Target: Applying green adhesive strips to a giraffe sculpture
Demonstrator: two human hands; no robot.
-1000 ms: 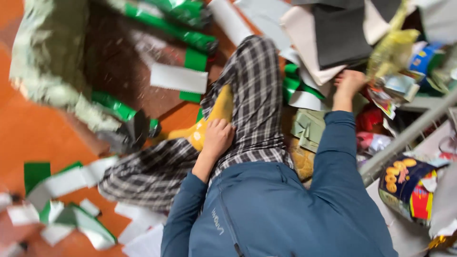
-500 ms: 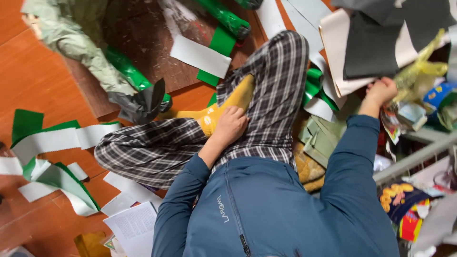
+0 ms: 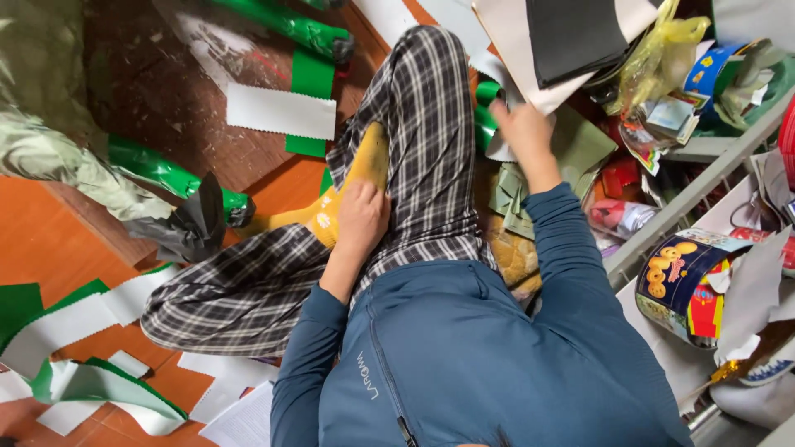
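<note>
I sit cross-legged on the floor in plaid trousers (image 3: 422, 124) and a blue top. My left hand (image 3: 360, 217) lies on my foot in a yellow sock (image 3: 364, 165), fingers curled around it. My right hand (image 3: 522, 128) reaches past my knee into a heap of sheets. Its fingers are at a white sheet (image 3: 497, 149) beside a green roll (image 3: 484, 116), just under a large beige sheet (image 3: 513, 50) with a black sheet (image 3: 575, 37) on top. The grip is hidden from here.
Green foil rolls (image 3: 281, 25) (image 3: 166, 174) and a white zigzag-edged strip (image 3: 281, 112) lie on the wooden floor. Green-and-white strips (image 3: 83, 389) sit at lower left. On the right are a metal shelf rail (image 3: 696, 190), a round biscuit tin (image 3: 687, 281) and a yellow plastic bag (image 3: 662, 50).
My right hand has drawn in from the cluttered right side toward my knee. My left hand has stayed on the yellow sock. The view has shifted.
</note>
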